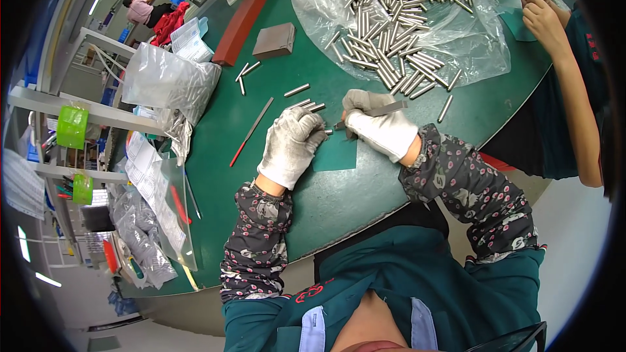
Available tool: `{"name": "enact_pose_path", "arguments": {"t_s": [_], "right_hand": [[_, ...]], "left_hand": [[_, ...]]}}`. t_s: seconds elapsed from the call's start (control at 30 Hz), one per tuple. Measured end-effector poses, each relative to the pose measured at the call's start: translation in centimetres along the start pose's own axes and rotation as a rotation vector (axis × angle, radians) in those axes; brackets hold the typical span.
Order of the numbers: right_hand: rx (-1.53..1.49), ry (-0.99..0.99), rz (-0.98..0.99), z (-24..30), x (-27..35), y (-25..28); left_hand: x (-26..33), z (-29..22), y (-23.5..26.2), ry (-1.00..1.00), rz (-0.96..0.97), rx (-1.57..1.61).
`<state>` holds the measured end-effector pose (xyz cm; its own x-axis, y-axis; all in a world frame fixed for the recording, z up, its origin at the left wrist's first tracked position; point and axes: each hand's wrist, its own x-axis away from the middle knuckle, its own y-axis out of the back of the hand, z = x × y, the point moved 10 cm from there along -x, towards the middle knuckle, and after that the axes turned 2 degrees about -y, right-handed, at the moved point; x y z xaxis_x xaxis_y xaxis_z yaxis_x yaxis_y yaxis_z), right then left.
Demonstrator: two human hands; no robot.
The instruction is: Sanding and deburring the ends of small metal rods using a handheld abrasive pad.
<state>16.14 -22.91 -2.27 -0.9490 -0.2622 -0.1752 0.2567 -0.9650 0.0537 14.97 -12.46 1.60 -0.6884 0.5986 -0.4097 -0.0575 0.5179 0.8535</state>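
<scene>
Metal pins lay loose on the green tabletop, left of and above the frame's centre, with a slim red-handled file below them. Near the middle, the gloved left hand had its grip curled narrow, seemingly around one more pin, whose bright end poked out rightward; the glove hid the rest, so how firmly it sat was unclear. Just right of it, above a small green sheet, the gloved right hand had its grip closed on a flat grey tool. The step looked like dressing the pin's end; done well, I judged, it called for a braced left wrist, little of the pin bared, the tool's face held flat, and light, even strokes. At upper right, a heap of similar pins covered clear plastic.
</scene>
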Motion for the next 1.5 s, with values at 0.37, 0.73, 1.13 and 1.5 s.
{"name": "enact_pose_path", "arguments": {"t_s": [0.37,0.73,1.13,1.5], "right_hand": [[-0.041,-0.023,0.013,0.2,0.0,-0.3],[0.106,0.022,0.04,1.2,-0.2,-0.9],[0.176,0.064,-0.077,1.1,0.0,-0.1],[0.123,0.035,-0.045,0.5,0.0,0.2]], "left_hand": [[-0.1,0.2,0.0,0.02,0.015,0.024],[0.0,0.5,-0.1,0.026,0.03,0.031],[-0.1,0.0,0.3,0.039,0.01,0.043],[-0.1,-0.1,0.2,0.008,0.003,-0.009]]}}
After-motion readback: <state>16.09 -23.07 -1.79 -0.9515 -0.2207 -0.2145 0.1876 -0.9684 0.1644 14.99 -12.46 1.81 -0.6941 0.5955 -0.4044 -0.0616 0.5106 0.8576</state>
